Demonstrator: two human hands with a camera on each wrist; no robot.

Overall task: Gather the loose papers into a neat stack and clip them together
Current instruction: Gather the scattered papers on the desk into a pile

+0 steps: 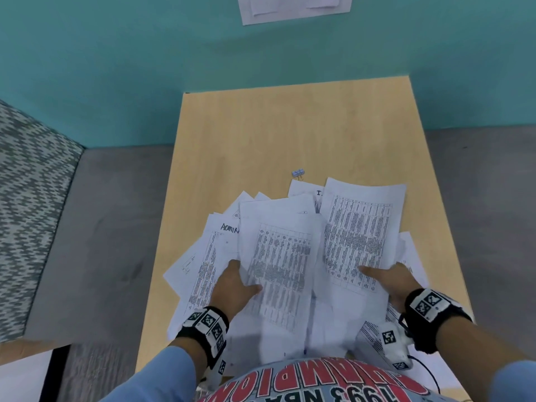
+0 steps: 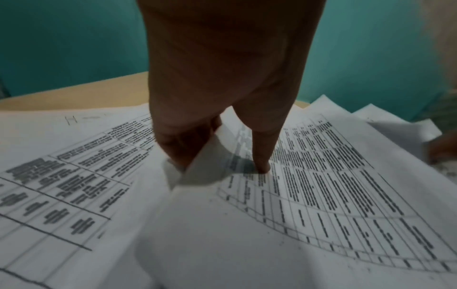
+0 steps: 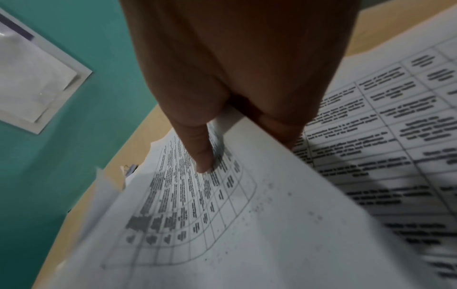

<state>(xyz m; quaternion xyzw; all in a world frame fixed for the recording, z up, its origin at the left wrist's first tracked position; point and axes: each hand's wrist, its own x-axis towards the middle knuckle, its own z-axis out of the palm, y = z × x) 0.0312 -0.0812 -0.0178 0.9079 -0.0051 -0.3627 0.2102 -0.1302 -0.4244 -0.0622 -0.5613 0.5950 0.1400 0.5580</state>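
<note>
Papers [image 1: 293, 256] are spread in a loose heap on the bench [image 1: 261, 134]. Left hand [image 1: 235, 285] pinches one sheet, thumb on top; right hand [image 1: 388, 278] pinches another likewise. Only the head view shows both hands together, with the clip [image 1: 298, 173] just beyond the heap. Wrist views show fingers [image 2: 188, 144] tucked under the sheets' edges, thumbs pressed above.

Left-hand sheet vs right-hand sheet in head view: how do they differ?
The left hand grips a sheet nearer the person, tilted slightly left. The right hand grips another sheet that reaches farther up the table, towards the binder clip. Both are white printed tables, pinched at an edge with the thumb on top, above the loose pile.
</note>
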